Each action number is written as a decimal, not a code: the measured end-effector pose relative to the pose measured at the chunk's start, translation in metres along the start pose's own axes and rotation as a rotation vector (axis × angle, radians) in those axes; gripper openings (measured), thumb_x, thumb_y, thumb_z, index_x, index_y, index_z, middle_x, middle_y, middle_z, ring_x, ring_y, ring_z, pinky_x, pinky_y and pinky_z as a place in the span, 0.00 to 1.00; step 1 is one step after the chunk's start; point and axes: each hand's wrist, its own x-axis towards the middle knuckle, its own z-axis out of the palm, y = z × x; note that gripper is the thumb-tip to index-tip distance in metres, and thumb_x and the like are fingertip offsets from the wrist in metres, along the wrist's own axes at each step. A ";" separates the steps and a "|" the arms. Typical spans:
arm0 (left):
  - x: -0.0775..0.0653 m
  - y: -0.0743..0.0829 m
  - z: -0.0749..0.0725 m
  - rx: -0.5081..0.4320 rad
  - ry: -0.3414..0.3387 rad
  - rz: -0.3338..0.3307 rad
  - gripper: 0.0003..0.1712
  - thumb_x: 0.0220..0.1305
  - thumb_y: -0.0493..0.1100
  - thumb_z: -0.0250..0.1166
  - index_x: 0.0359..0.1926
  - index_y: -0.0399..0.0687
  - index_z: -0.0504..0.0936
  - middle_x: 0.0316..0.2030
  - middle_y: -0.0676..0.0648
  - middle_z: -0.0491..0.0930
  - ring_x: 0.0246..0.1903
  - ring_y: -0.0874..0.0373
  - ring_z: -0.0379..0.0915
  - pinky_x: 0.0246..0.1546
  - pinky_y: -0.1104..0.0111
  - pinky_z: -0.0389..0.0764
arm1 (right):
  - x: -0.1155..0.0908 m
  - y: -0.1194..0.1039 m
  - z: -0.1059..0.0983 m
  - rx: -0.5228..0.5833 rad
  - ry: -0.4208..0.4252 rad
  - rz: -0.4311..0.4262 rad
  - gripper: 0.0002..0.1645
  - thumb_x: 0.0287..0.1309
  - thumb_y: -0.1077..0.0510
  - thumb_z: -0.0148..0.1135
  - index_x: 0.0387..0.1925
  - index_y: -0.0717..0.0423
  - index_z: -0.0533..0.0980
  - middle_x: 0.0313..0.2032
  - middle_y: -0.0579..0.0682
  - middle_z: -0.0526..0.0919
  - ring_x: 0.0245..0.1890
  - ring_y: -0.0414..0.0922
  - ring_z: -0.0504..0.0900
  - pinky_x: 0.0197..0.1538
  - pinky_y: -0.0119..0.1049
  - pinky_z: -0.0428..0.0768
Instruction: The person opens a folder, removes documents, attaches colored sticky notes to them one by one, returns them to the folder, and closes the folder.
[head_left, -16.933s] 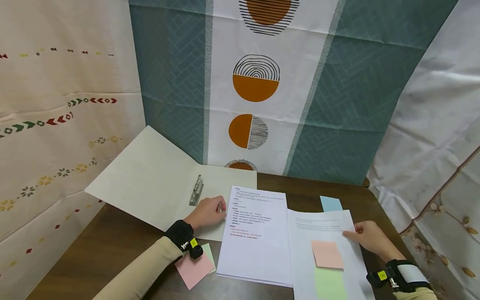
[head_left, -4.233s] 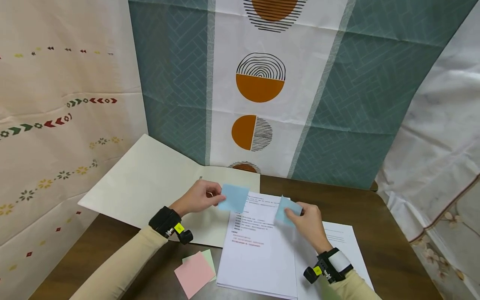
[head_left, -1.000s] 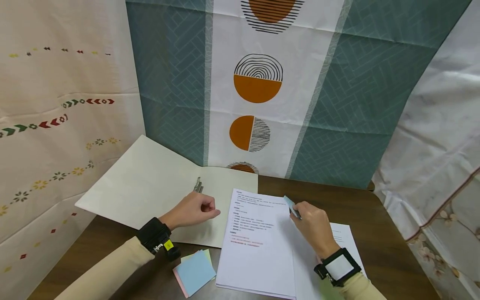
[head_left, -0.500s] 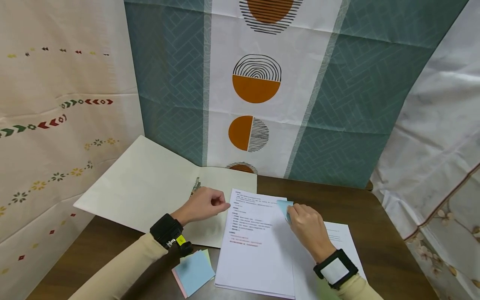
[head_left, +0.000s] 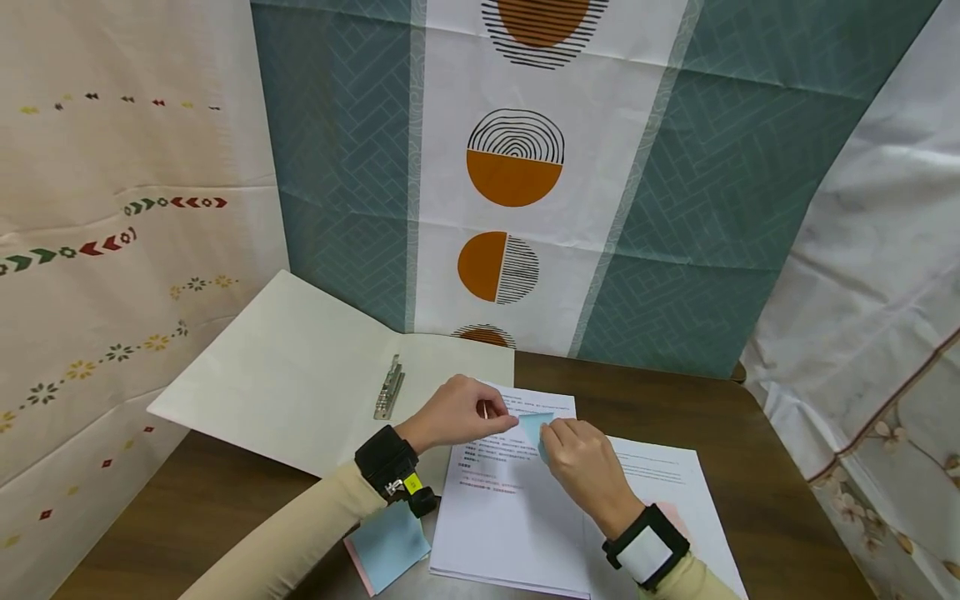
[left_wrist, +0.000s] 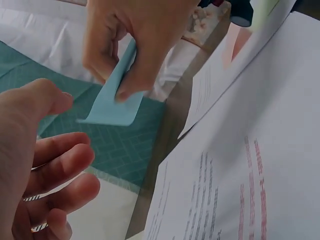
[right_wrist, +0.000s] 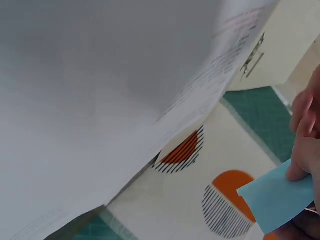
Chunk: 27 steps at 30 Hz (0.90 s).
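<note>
My right hand (head_left: pixel 588 467) pinches a light blue sticky note (head_left: pixel 534 427) between thumb and fingers, above the printed stack of paper (head_left: pixel 517 533). In the left wrist view the note (left_wrist: pixel 114 102) bends, its free edge curling toward my left hand. My left hand (head_left: pixel 459 410) hovers over the stack's left edge. Its thumb and fingers (left_wrist: pixel 70 165) are loosely bent and apart, a small gap short of the note, with nothing between them. The right wrist view shows the note (right_wrist: pixel 277 195) below the right hand's fingertips.
An open cream folder (head_left: pixel 300 367) with a metal clip (head_left: pixel 389 389) lies behind on the left. Another blue note (head_left: pixel 393 542) covers a pink one near the front. Right of the stack lies a printed sheet (head_left: pixel 660 467) bearing a pink note (head_left: pixel 672 517).
Earlier each hand held a blue note; the left one now lies on the pink note. Since half a second ago, my left hand has moved right and my right hand left, bringing them close together.
</note>
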 end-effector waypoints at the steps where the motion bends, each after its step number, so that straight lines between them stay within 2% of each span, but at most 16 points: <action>1: 0.001 0.001 0.002 0.003 0.002 0.010 0.09 0.60 0.53 0.72 0.30 0.56 0.89 0.22 0.59 0.82 0.25 0.68 0.72 0.29 0.76 0.76 | 0.001 -0.003 0.000 -0.003 0.000 -0.014 0.17 0.37 0.67 0.83 0.34 0.60 0.85 0.30 0.52 0.89 0.30 0.47 0.88 0.38 0.38 0.87; 5: 0.004 0.002 0.008 0.016 0.013 0.038 0.06 0.60 0.49 0.73 0.29 0.54 0.89 0.21 0.58 0.82 0.24 0.70 0.71 0.28 0.77 0.75 | 0.003 -0.011 0.000 -0.003 0.002 -0.056 0.15 0.41 0.68 0.78 0.35 0.60 0.85 0.30 0.52 0.88 0.30 0.46 0.87 0.38 0.37 0.87; 10: 0.003 0.005 0.009 0.012 0.026 0.035 0.05 0.61 0.46 0.73 0.30 0.52 0.90 0.22 0.57 0.84 0.24 0.69 0.71 0.28 0.77 0.76 | 0.003 -0.012 0.002 0.031 -0.002 -0.040 0.10 0.48 0.71 0.69 0.35 0.61 0.83 0.30 0.52 0.87 0.30 0.47 0.87 0.37 0.38 0.86; 13: 0.002 0.004 0.009 -0.005 0.025 0.021 0.05 0.62 0.46 0.72 0.31 0.52 0.89 0.24 0.56 0.85 0.25 0.69 0.72 0.29 0.77 0.76 | 0.002 -0.013 0.001 0.053 -0.010 -0.025 0.12 0.45 0.67 0.75 0.35 0.59 0.83 0.31 0.51 0.88 0.31 0.46 0.88 0.37 0.37 0.86; 16: 0.001 0.000 0.007 -0.036 0.029 -0.015 0.04 0.63 0.46 0.71 0.33 0.53 0.89 0.25 0.58 0.84 0.27 0.67 0.72 0.30 0.76 0.76 | 0.003 -0.013 -0.003 0.101 -0.024 0.016 0.23 0.35 0.57 0.86 0.37 0.55 0.85 0.35 0.49 0.90 0.33 0.43 0.89 0.39 0.36 0.87; 19: -0.001 -0.006 0.005 -0.067 0.027 -0.046 0.04 0.65 0.46 0.70 0.35 0.54 0.89 0.26 0.59 0.83 0.29 0.65 0.73 0.31 0.75 0.76 | 0.007 -0.010 -0.008 0.207 0.004 0.065 0.30 0.31 0.44 0.87 0.39 0.53 0.86 0.35 0.47 0.91 0.34 0.42 0.90 0.40 0.37 0.88; 22: -0.002 -0.012 0.004 -0.078 0.017 -0.064 0.04 0.65 0.47 0.70 0.37 0.55 0.89 0.27 0.60 0.83 0.31 0.64 0.73 0.33 0.75 0.76 | 0.009 -0.001 -0.010 0.332 0.070 0.099 0.32 0.34 0.37 0.84 0.38 0.53 0.87 0.32 0.46 0.91 0.32 0.41 0.89 0.37 0.36 0.87; 24: -0.004 -0.014 0.003 -0.080 0.010 -0.075 0.04 0.65 0.48 0.70 0.37 0.56 0.89 0.27 0.61 0.83 0.31 0.63 0.73 0.34 0.75 0.76 | 0.009 0.005 -0.011 0.404 0.103 0.118 0.31 0.35 0.37 0.83 0.37 0.54 0.87 0.31 0.47 0.91 0.31 0.41 0.89 0.36 0.36 0.87; 27: -0.006 -0.017 0.000 -0.090 -0.003 -0.075 0.04 0.65 0.47 0.70 0.36 0.56 0.88 0.27 0.61 0.82 0.32 0.63 0.73 0.34 0.74 0.75 | 0.008 0.015 -0.009 0.487 0.128 0.162 0.26 0.38 0.44 0.84 0.36 0.55 0.87 0.31 0.48 0.91 0.30 0.41 0.89 0.35 0.36 0.86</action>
